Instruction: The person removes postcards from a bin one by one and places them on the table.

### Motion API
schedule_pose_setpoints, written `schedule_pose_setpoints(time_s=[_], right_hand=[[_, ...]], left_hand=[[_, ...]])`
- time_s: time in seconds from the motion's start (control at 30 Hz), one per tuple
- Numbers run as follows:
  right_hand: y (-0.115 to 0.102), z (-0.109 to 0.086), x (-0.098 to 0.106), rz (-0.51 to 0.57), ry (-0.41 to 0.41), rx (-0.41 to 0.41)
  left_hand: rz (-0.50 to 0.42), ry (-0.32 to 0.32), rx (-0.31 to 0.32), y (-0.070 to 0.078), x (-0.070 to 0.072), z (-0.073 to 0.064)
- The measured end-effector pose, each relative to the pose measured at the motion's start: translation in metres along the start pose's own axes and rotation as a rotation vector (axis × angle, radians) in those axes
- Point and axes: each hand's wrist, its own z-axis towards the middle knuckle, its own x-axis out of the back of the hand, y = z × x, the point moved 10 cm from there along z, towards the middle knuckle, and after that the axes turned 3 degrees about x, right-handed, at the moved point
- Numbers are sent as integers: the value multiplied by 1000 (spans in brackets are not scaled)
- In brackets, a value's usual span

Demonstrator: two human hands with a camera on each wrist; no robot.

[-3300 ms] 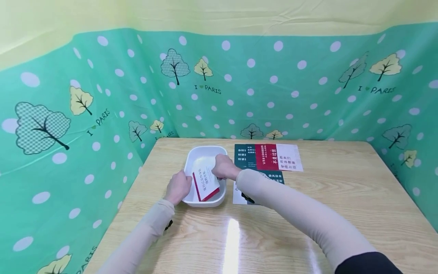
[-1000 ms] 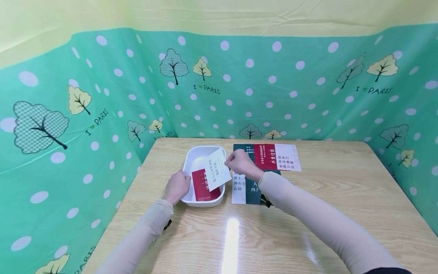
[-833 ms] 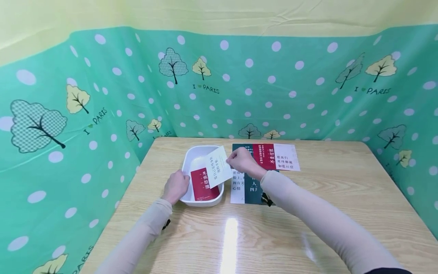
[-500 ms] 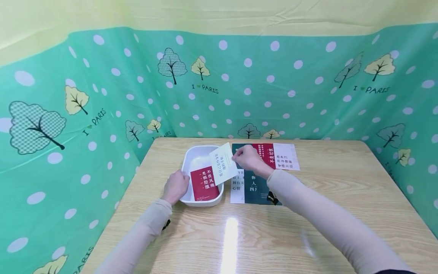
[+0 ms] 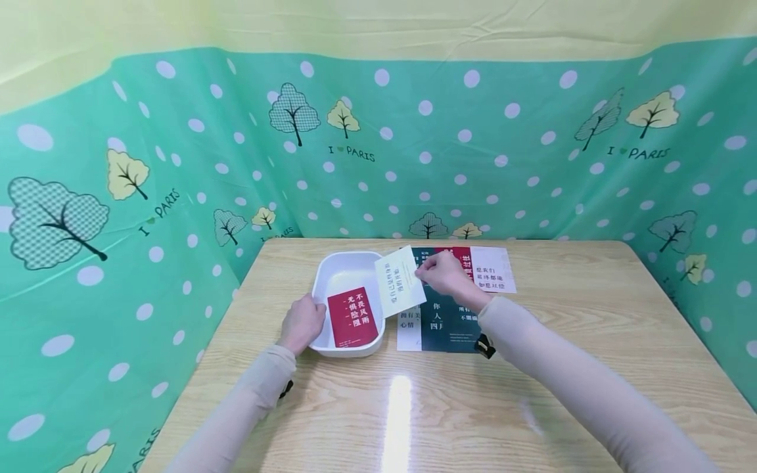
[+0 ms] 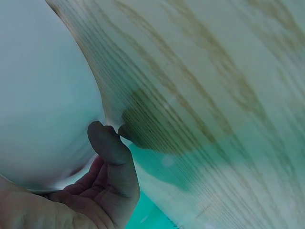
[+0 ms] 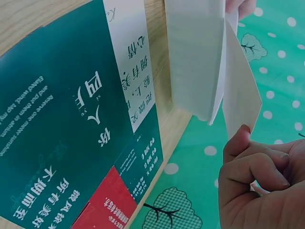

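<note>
My left hand (image 5: 303,322) grips the left rim of a white plastic tub (image 5: 347,272), its thumb and curled fingers about the edge in the left wrist view. A red card (image 5: 353,318) with white lettering lies face up inside the tub. Between the thumb and fingers of my right hand (image 5: 449,272) is pinched a white card (image 5: 399,282) with dark lettering. It is raised and tilted over the tub's right rim; the right wrist view shows its plain side (image 7: 240,88).
Right of the tub lie overlapping cards: dark green cards (image 5: 452,332), a white card (image 5: 408,336), a red card (image 5: 465,255) and another white card (image 5: 493,268). My right forearm passes above the wooden table (image 5: 550,282). A green patterned curtain (image 5: 503,144) stands behind.
My right hand has lifted the white card out of the tub and carried it rightward, uncovering the red card. My left hand has kept its grip on the rim.
</note>
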Motion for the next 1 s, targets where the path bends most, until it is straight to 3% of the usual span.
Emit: schedule_pose_setpoints(time_s=[0.53, 1.0], right_hand=[[25, -14, 24, 21, 28, -31], [55, -23, 31, 23, 29, -50]], left_hand=[[19, 4, 1, 1, 0, 0], [25, 8, -5, 0, 0, 0]])
